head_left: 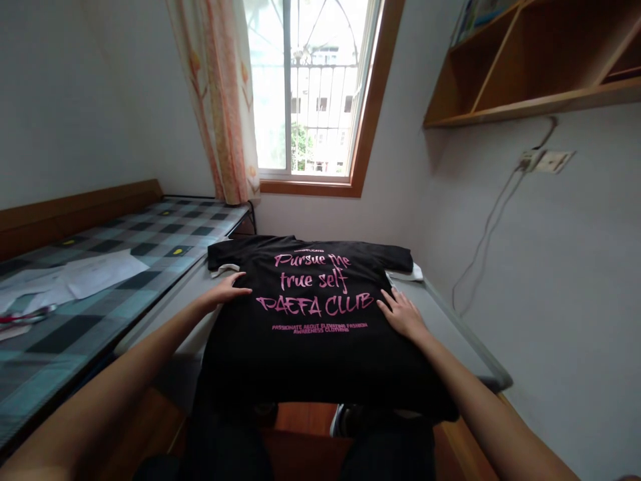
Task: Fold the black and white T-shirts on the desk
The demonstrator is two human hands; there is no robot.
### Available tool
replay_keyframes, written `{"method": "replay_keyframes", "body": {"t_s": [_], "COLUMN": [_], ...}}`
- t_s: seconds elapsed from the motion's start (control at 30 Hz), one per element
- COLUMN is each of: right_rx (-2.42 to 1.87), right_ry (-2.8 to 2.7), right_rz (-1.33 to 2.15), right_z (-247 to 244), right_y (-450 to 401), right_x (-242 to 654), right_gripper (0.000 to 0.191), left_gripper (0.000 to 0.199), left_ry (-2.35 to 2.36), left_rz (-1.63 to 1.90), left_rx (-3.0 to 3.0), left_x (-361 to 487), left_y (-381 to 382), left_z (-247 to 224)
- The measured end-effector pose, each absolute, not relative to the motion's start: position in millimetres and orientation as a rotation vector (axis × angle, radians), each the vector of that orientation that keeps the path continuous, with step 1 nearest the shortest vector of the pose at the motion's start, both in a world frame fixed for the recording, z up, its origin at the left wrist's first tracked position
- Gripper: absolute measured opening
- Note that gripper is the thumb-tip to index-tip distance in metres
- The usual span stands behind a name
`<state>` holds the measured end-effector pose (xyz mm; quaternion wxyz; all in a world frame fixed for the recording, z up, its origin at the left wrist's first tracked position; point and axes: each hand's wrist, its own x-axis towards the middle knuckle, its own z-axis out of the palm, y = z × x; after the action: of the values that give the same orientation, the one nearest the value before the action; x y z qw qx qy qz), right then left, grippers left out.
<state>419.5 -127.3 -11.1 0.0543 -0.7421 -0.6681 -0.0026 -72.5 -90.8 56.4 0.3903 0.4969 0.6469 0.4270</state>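
A black T-shirt (pixel 320 361) with pink lettering lies spread over a light grey table (pixel 445 321), its neck toward the window and its hem hanging over the near edge. My left hand (pixel 228 292) rests at the shirt's left side below the sleeve, thumb and fingers apart. On the right side, my right hand (pixel 402 314) lies flat on the fabric with its fingers spread. Bits of white cloth (pixel 408 272) show from under both sleeves; what they belong to is hidden.
To the left stands a bed with a checked mattress (pixel 165 230), papers (pixel 105 272) on it. A curtain (pixel 225 100) hangs beside the window (pixel 310 87). Wooden shelves (pixel 505 67) and a socket with cables (pixel 543 160) are on the right wall.
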Motion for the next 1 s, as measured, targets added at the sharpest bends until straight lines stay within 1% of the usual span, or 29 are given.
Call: {"method": "replay_keyframes", "body": {"t_s": [0.1, 0.17, 0.27, 0.4, 0.47, 0.6, 0.67, 0.8, 1.0], "right_rx": [-2.246, -2.241, -2.246, -2.252, -2.254, -2.248, -2.202, -2.136, -2.224], "right_ry": [-2.024, -2.026, -2.033, -2.049, -2.052, -2.061, -2.082, -2.148, -2.111], "right_rz": [-0.018, -0.026, -0.031, -0.026, -0.029, -0.055, -0.081, -0.089, -0.081], "right_z": [-13.1, -13.1, -12.3, -10.7, -10.0, -10.1, -10.9, -10.7, -7.9], "right_y": [-127.2, -127.2, -128.5, -133.6, -137.4, -144.9, -147.4, -151.5, -173.9], "right_x": [417.3, 416.2, 415.6, 413.7, 412.4, 411.3, 412.4, 413.7, 385.4], "right_gripper": [0.066, 0.066, 0.066, 0.067, 0.067, 0.067, 0.065, 0.059, 0.06], "left_gripper": [0.07, 0.072, 0.067, 0.058, 0.062, 0.084, 0.089, 0.089, 0.093], "left_ry": [1.564, 1.549, 1.574, 1.57, 1.558, 1.507, 1.475, 1.468, 1.516], "left_rz": [1.026, 1.06, 1.112, 0.927, 0.916, 1.014, 1.004, 1.012, 1.033], "left_rx": [1.225, 1.173, 1.099, 1.003, 1.041, 1.219, 1.304, 1.357, 1.302], "left_x": [-63.9, -59.8, -57.5, -56.9, -55.6, -52.9, -53.3, -59.4, -81.8], "left_y": [-100.6, -105.2, -107.3, -107.0, -109.1, -119.4, -124.6, -128.0, -118.6], "left_z": [59.3, 59.4, 58.2, 57.8, 58.6, 59.0, 56.3, 45.7, 41.4]}}
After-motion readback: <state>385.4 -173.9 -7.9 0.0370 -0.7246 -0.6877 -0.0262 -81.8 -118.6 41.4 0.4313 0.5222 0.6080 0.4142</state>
